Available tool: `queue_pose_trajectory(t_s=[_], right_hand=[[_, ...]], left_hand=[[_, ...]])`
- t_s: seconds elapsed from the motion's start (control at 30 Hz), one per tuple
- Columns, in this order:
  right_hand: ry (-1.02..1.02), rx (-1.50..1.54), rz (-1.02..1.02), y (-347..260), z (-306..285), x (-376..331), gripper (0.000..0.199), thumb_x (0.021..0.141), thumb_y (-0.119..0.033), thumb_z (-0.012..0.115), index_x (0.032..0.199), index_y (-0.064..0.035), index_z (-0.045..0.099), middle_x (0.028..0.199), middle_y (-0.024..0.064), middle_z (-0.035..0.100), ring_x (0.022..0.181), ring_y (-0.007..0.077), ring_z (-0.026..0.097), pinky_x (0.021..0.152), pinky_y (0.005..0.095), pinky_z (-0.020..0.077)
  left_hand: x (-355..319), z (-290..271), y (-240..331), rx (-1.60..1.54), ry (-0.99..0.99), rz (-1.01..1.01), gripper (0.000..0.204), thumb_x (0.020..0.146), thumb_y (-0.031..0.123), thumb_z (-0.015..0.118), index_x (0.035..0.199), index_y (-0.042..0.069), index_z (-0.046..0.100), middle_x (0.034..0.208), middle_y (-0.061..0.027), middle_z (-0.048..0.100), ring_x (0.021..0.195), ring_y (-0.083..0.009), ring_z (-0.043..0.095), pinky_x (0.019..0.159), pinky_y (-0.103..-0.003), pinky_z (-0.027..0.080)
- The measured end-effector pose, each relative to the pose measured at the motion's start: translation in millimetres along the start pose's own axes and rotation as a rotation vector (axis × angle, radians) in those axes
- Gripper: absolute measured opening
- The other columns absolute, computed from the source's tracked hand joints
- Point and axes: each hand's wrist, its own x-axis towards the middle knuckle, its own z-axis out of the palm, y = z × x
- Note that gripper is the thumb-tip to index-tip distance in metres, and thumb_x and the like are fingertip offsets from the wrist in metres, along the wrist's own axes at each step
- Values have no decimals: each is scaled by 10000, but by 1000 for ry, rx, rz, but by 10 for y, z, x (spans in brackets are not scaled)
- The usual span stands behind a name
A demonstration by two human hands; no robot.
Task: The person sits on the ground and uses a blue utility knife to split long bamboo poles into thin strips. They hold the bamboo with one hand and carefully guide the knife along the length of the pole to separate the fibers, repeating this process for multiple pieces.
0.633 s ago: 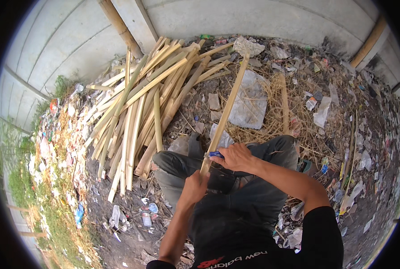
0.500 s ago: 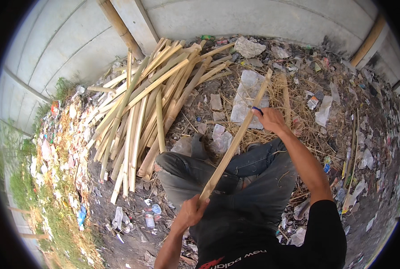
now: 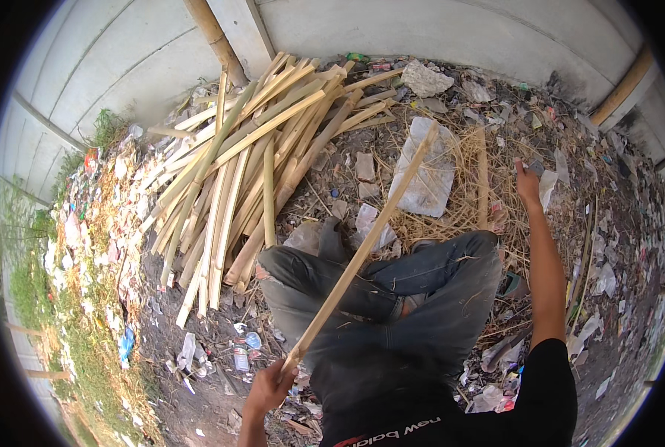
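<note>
A long split bamboo strip (image 3: 362, 253) slants across my lap, its far end up over a pale flat slab (image 3: 424, 167). Its near end is gripped in my left hand (image 3: 268, 387), which is closed around it by my left hip. Out to the right, my right hand (image 3: 527, 186) is off the strip, above the littered ground, with the thumb pointing forward. Its fingers are curled, and what they hold is hidden. My crossed legs in dark jeans (image 3: 422, 276) lie under the strip.
A big heap of bamboo strips (image 3: 250, 164) lies ahead to the left. Thin shavings (image 3: 463, 194) cover the ground around the slab, with scattered rubbish beyond. A grey panel wall (image 3: 437, 33) with bamboo posts (image 3: 217, 37) closes off the far side. A white rock (image 3: 427, 78) sits near it.
My right hand has left the strip and swung out to the right; a small dark blue thing showed at it before. My left hand has drawn the strip's near end down and left.
</note>
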Motion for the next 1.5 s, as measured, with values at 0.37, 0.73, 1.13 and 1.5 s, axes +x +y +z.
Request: queue_pose_trajectory(t_s=[0.37,0.73,1.13,1.5], right_hand=[[-539,290,-786,-2109,307,-2836,558,1078,-532,547,925,-19,704,675,221,653,682,470,658,646,537,498],[-528,95,-990,-2255,673,-3263,643,1072,-581,528,863,-1,711,637,231,659,648,445,687,617,544,534],[-205,-88,-119,-1143,585,-721,721,1112,-567,405,1027,64,744,1075,339,724,991,500,696,916,578,524],[-85,251,-196,-772,-55,-557,762,1076,-664,481,875,52,645,704,161,581,700,298,555,708,480,435]], left_hand=[[1412,812,829,-752,13,152,578,1076,103,610,1619,14,434,890,48,588,722,-39,525,620,-212,424],[1383,644,1128,-557,6,167,567,1061,85,616,1583,-54,444,1409,-115,647,1261,-114,562,1090,-264,426],[184,298,265,-353,-179,44,469,1045,74,634,1506,12,580,1357,-221,718,1279,-218,670,1064,-307,491],[528,537,156,-141,95,-82,598,1107,466,542,805,-44,618,669,-187,589,623,-260,574,613,-450,446]])
